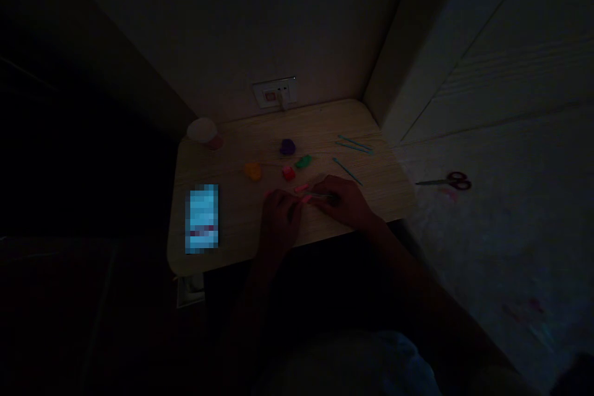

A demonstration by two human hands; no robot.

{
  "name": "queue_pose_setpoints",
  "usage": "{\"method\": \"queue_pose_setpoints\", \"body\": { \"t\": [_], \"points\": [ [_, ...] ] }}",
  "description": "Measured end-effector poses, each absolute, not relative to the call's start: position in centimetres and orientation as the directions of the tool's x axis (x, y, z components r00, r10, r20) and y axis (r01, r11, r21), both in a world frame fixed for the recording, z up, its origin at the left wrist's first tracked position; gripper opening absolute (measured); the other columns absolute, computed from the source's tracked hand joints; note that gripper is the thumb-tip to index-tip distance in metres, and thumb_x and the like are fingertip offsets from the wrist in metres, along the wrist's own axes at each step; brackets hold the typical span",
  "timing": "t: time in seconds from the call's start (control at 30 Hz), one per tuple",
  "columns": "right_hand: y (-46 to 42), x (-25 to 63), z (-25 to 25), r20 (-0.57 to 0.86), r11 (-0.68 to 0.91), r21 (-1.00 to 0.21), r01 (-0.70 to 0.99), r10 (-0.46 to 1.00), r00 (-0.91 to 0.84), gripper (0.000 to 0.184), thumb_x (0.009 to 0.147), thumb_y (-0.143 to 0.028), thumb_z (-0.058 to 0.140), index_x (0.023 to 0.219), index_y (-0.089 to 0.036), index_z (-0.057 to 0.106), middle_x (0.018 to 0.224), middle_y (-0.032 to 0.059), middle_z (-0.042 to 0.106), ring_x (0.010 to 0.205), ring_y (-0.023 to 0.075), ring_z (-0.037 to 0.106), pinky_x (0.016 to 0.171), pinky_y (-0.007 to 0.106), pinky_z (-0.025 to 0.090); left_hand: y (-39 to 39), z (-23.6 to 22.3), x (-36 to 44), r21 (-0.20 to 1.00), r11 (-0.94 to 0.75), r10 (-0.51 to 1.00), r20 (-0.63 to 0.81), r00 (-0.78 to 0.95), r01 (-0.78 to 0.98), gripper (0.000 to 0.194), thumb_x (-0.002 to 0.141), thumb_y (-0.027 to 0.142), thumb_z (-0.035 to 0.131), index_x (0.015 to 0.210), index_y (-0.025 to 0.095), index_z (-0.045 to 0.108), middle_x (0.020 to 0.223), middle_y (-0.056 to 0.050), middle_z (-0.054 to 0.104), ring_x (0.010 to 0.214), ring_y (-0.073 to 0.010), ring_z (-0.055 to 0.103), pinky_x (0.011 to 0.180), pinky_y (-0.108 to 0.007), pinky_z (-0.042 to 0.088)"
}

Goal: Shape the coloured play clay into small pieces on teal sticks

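The scene is very dark. My left hand (279, 218) is closed with its fingers bent down at the tabletop, against a pink clay-like piece (306, 199). My right hand (342, 199) is closed on a thin, pale tool (320, 194) whose kind I cannot make out; its tip reaches toward the pink piece. Another pink strip (301, 187) lies just beyond, by the right fingertips. Past the hands sit a red lump (288, 172), a green lump (304, 161), a purple lump (288, 147) and an orange lump (253, 171).
A lit phone (202, 218) lies at the left of the wooden table (241, 241). A pale cup-like thing (204, 131) is at the back left corner. Teal sticks (348, 171) lie on the right. Scissors (452, 182) are beyond the table's right edge; a wall socket (276, 94) is behind.
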State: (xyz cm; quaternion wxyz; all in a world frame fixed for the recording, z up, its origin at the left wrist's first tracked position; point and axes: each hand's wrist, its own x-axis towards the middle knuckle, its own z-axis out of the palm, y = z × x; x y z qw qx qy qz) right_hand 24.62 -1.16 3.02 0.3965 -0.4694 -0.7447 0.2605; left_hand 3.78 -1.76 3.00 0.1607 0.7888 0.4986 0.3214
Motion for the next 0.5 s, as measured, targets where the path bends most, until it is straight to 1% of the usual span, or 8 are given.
{"method": "queue_pose_setpoints", "body": {
  "t": [0.07, 0.13, 0.2, 0.33, 0.43, 0.5],
  "points": [
    [-1.16, 24.49, 2.91, 0.299, 0.408, -0.75, 0.521, 0.911, -0.283, 0.017, 0.092, -0.034, 0.075, 0.106, -0.025, 0.077, 0.107, 0.0051, 0.077, 0.097, 0.0206, 0.071, 0.088, 0.033, 0.053, -1.68, 3.01, 3.8, 0.579, -0.456, 0.887, 0.353, 0.296, 0.675, 0.011, 0.097, 0.021, 0.06, 0.091, 0.021, 0.069, 0.096, -0.006, 0.066, 0.097, -0.024, 0.063, 0.1, -0.046, 0.051],
    [-1.1, 24.42, 2.77, 0.272, 0.395, -0.734, 0.553, 0.916, -0.295, 0.015, 0.094, -0.03, 0.073, 0.107, -0.025, 0.078, 0.107, 0.0052, 0.076, 0.098, 0.0206, 0.071, 0.088, 0.033, 0.053, -1.62, 3.03, 3.79, 0.581, -0.46, 0.885, 0.354, 0.301, 0.672, 0.013, 0.098, 0.019, 0.059, 0.091, 0.021, 0.07, 0.096, -0.006, 0.066, 0.096, -0.0238, 0.062, 0.1, -0.046, 0.05],
    [-1.0, 24.43, 2.63, 0.275, 0.396, -0.718, 0.573, 0.917, -0.289, 0.016, 0.094, -0.026, 0.071, 0.108, -0.025, 0.078, 0.105, 0.0057, 0.076, 0.097, 0.0207, 0.071, 0.087, 0.033, 0.053, -1.58, 3.08, 3.75, 0.58, -0.462, 0.885, 0.349, 0.308, 0.671, 0.015, 0.098, 0.019, 0.057, 0.092, 0.021, 0.071, 0.096, -0.006, 0.066, 0.096, -0.0236, 0.062, 0.1, -0.046, 0.05],
    [-0.89, 24.51, 2.54, 0.286, 0.394, -0.692, 0.605, 0.919, -0.272, 0.015, 0.093, -0.027, 0.071, 0.105, -0.024, 0.079, 0.103, 0.0063, 0.073, 0.091, 0.0203, 0.068, 0.081, 0.032, 0.051, -1.61, 3.11, 3.67, 0.587, -0.461, 0.886, 0.344, 0.311, 0.665, 0.015, 0.099, 0.018, 0.057, 0.095, 0.02, 0.071, 0.096, -0.006, 0.066, 0.097, -0.0236, 0.063, 0.1, -0.046, 0.05],
    [-0.92, 24.45, 2.66, 0.28, 0.384, -0.682, 0.623, 0.923, -0.262, 0.014, 0.094, -0.027, 0.07, 0.104, -0.023, 0.079, 0.1, 0.0059, 0.072, 0.087, 0.0195, 0.067, 0.078, 0.031, 0.049, -1.63, 2.96, 3.64, 0.604, -0.45, 0.891, 0.348, 0.29, 0.658, 0.012, 0.098, 0.021, 0.061, 0.107, 0.021, 0.069, 0.103, -0.006, 0.068, 0.103, -0.0243, 0.063, 0.103, -0.045, 0.05],
    [-0.96, 24.35, 2.74, 0.265, 0.375, -0.667, 0.644, 0.927, -0.266, 0.015, 0.094, -0.028, 0.07, 0.105, -0.023, 0.078, 0.101, 0.006, 0.072, 0.086, 0.0194, 0.067, 0.077, 0.03, 0.048, -1.61, 2.85, 3.66, 0.604, -0.448, 0.892, 0.354, 0.283, 0.659, 0.013, 0.095, 0.022, 0.066, 0.108, 0.022, 0.068, 0.105, -0.007, 0.067, 0.104, -0.0247, 0.063, 0.102, -0.044, 0.051]
  ]
}}
